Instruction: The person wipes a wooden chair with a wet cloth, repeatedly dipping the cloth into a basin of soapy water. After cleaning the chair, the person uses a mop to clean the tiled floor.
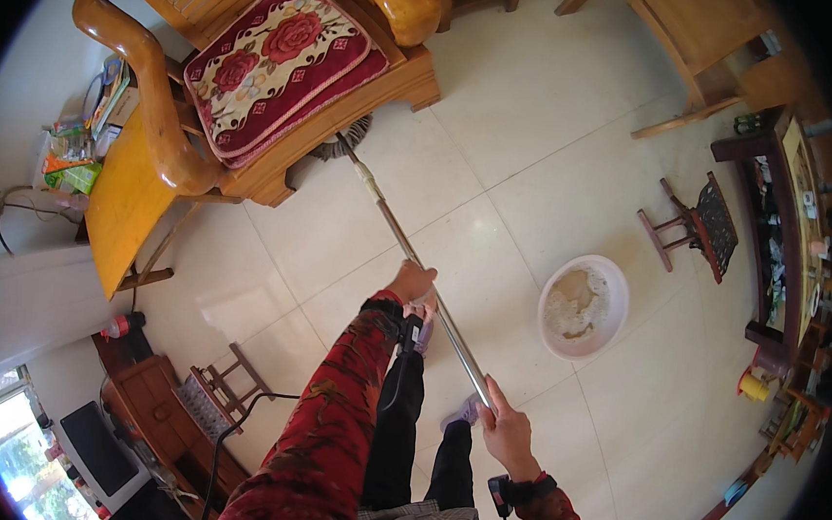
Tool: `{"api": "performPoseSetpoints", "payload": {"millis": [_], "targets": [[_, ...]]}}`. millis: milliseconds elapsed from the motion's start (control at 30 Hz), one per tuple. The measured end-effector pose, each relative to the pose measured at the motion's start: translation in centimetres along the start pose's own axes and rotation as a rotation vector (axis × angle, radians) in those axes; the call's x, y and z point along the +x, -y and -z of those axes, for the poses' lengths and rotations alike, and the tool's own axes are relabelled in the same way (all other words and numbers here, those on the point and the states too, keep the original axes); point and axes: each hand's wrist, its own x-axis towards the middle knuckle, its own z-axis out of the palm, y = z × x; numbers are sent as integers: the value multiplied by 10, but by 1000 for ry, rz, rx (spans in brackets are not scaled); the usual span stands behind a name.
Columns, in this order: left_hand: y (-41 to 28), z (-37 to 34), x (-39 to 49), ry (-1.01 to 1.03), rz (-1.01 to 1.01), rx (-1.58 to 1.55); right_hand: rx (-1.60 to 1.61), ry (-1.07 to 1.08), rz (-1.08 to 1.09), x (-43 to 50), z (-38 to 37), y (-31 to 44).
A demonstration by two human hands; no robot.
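My left hand (412,283) is wrapped around the middle of a mop's metal pole (458,334). Lower in the picture, my right hand (506,432) grips the same pole close to its near end. The pole slants up and left to a grey mop head (348,139), which lies on the floor at the foot of a wooden armchair (363,98). Part of the mop head is hidden under the chair. A red floral cushion (277,66) lies on the chair's seat. To the right of the pole, a pale basin (621,305) of cloudy, foamy water stands on the floor.
Pale floor tiles (533,174) surround my feet. A small folding stool (712,228) stands at right, beside a dark-framed table (749,213). Another stool (207,401) is by a wooden cabinet (156,401) at lower left. A yellow board table (127,201) adjoins the armchair. A black cable (222,439) runs past my left arm.
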Motion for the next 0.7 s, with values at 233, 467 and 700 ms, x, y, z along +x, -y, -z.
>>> {"api": "performPoseSetpoints", "payload": {"millis": [233, 467, 700], "targets": [[-17, -126, -44, 153, -41, 81, 87, 12, -136, -105, 38, -57], [-64, -255, -192, 458, -109, -50, 199, 7, -477, -270, 53, -101], [-114, -287, -295, 604, 111, -462, 162, -122, -414, -342, 102, -106]]}}
